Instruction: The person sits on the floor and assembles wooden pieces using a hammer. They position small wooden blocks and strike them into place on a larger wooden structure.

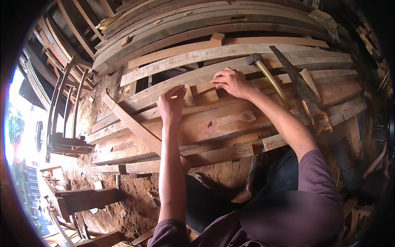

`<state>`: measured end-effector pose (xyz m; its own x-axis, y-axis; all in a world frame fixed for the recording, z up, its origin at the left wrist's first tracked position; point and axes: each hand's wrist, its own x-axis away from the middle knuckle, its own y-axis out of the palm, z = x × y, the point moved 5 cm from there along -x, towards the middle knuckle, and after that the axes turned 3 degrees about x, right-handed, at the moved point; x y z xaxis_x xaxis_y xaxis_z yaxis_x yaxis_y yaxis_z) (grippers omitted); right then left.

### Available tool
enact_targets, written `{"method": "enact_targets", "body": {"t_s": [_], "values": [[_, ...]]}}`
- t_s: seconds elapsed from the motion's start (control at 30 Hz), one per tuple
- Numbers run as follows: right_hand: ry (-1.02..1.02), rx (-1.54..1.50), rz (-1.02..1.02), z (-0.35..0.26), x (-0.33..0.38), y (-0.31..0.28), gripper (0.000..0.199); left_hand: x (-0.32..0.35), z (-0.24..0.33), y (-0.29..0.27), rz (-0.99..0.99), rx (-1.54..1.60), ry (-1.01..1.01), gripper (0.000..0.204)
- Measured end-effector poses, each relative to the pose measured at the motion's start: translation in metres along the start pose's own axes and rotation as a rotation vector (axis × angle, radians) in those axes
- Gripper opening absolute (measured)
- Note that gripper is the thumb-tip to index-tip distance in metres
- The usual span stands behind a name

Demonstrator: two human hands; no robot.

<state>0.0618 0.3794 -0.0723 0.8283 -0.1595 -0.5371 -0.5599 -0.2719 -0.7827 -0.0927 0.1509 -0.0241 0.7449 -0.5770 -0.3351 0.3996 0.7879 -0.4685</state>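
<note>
Above the stacked beams, my left hand (170,106) is closed, its thumb and fingers pinched together at a tiny thing I cannot make out. Beside its fingertips stands a small pale wood piece (189,97). To the right of that lies a short wood block (206,98). My right hand (233,83) hovers over or rests on a narrow wooden strip (203,87); its fingers are curled, and what they hold, if anything, is hidden. Right of it lies a hammer (273,81) with a dark head and yellowish handle. A handsaw (294,74) with a worn wooden handle lies farther right.
Long beams (222,124) form the work surface before me. A slanting plank (133,126) crosses them at left. More boards (173,35) are stacked at the back. A wooden frame (66,103) stands at left. A wedge-like wood piece (309,83) lies against the saw.
</note>
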Motion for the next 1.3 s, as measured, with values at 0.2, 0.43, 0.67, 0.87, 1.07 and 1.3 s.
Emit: {"method": "enact_targets", "body": {"t_s": [0.2, 0.43, 0.67, 0.87, 1.07, 1.3], "values": [[0.019, -0.010, 0.002, -0.001, -0.003, -0.002, 0.020, 0.001, 0.003, 0.001, -0.048, -0.006, -0.059, 0.034], [0.023, 0.015, 0.032, -0.004, 0.001, -0.003, 0.019, 0.000, -0.001, 0.004, -0.038, -0.011, -0.061, 0.034], [0.067, 0.043, -0.049, -0.004, -0.001, -0.003, 0.027, -0.002, -0.008, 0.008, -0.028, -0.010, -0.025, 0.032], [-0.013, 0.170, 0.134, -0.037, -0.001, -0.040, 0.052, -0.011, -0.011, 0.028, -0.070, -0.069, -0.051, 0.030], [0.159, 0.175, 0.203, -0.015, -0.001, -0.107, 0.045, -0.034, -0.010, 0.049, -0.190, -0.217, -0.007, 0.020], [0.462, 0.204, 0.219, 0.042, 0.091, -0.131, 0.044, -0.036, -0.026, 0.056, -0.128, -0.296, 0.240, 0.018]]}}
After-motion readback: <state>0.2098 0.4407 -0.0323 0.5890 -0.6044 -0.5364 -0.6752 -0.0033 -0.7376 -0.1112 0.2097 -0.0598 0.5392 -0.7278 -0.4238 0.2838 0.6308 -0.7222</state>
